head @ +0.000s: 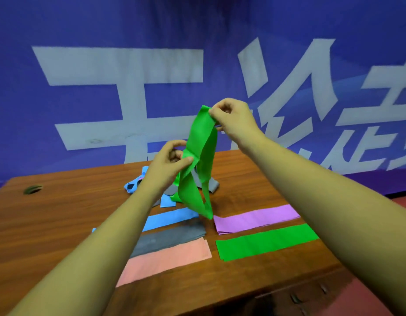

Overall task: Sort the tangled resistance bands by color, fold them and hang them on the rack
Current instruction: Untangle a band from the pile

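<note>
A long green band (200, 142) hangs above the wooden table (60, 215), twisted, with its lower loop reaching down to the folded bands. My right hand (234, 117) pinches its top end, raised high. My left hand (169, 163) grips the band lower down, at its middle. Behind it a tangled pile (138, 183) of blue and grey bands lies on the table. Folded bands lie flat in front: blue (172, 217), grey (170, 238), pink (165, 258), purple (254, 217) and green (265, 241). No rack is in view.
A blue banner (106, 92) with large white characters hangs right behind the table. A dark cable hole (32, 189) sits at the table's far left. The table's right edge drops to a red floor (402, 201).
</note>
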`<state>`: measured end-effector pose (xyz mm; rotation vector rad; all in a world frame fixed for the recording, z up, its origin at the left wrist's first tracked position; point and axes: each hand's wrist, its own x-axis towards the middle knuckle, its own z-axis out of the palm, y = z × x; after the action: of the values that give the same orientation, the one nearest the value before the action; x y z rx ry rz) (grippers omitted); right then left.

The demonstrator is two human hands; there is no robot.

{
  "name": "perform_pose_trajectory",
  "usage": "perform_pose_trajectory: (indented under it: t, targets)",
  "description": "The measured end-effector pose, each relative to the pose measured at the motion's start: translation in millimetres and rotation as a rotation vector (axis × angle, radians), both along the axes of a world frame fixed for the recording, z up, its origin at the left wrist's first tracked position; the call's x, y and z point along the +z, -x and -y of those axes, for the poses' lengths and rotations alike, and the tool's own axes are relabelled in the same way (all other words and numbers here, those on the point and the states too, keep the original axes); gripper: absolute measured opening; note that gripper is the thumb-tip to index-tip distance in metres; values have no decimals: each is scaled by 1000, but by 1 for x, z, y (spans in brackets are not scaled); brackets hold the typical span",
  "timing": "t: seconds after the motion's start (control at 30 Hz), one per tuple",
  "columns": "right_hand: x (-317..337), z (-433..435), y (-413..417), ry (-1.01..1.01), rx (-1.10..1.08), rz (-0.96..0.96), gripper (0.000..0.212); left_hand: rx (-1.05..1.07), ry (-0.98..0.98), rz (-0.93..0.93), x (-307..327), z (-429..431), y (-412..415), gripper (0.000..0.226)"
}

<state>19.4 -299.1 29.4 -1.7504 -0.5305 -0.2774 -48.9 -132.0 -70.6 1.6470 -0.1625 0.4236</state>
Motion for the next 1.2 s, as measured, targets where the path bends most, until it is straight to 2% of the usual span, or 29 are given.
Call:
perform_pose_trajectory:
  t: [0.07,0.23,0.37,0.47,0.57,0.6,0.77,0.93,1.0,1.1,1.2]
  targets:
    - [11,9,13,-6,-17,-17,8,-36,74,-7,8,5,14,36]
    - [17,28,40,44,-31,-53,14,-114,-25,-3,23,15,45,9]
    - [13,37,50,32,-31,-62,16,-73,-117,-44,28,16,60,13]
    - [12,42,56,38,-23,-45,14,2,-166,-83,28,17,66,8]
    - [10,46,62,61,23,-44,5,84,-169,-59,35,16,71,22]
    - [9,48,64,79,42,-46,8,109,-152,-51,39,15,72,23]
    - [-2,59,75,171,240,-110,18,112,156,-19,65,9,77,23]
    - [-2,61,86,126,437,-256,16,152,-26,123,86,5,77,28]
    - [1,57,84,107,371,-239,18,131,-72,154,92,6,77,31]
    - [3,48,84,126,300,-176,32,78,-100,173,96,10,78,34]
    - [6,35,90,117,305,-150,30,23,-67,179,95,13,80,33]
